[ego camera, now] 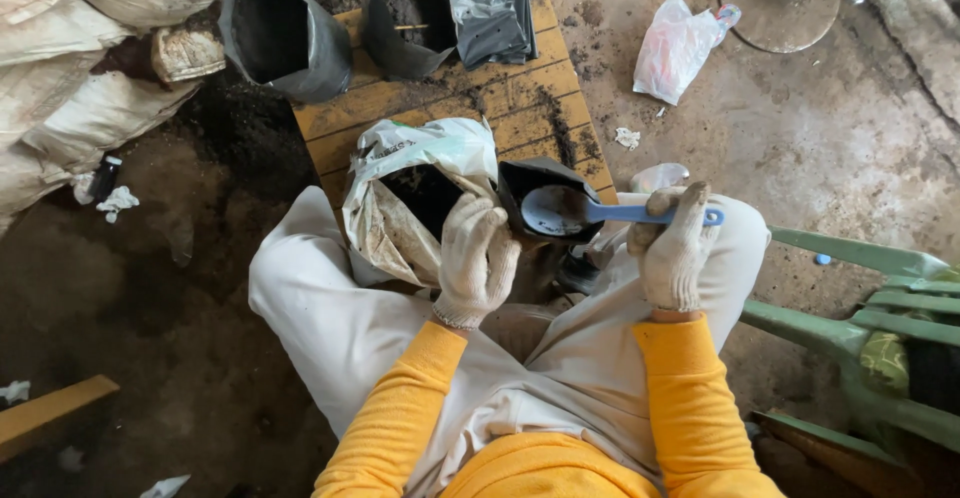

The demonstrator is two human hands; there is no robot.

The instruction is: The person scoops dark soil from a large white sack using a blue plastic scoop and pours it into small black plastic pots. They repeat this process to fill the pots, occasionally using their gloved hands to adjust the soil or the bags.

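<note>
— Head view: what are your hands doing?
— I curl my gloved left hand (477,258) around the rim of a small black grow bag (540,183); my gloved right hand (675,248) grips the blue scoop (570,210), its bowl inside the bag's mouth.
— And around them?
— Just beside it, a white sack of soil (410,193) lies open on the yellow slatted pallet (520,108), with filled black bags (285,33) behind.

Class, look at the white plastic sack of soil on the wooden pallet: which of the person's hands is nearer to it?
Left. The left hand rests against the white sack of soil; the right hand is off to the sack's right, gripping the blue scoop.
</note>
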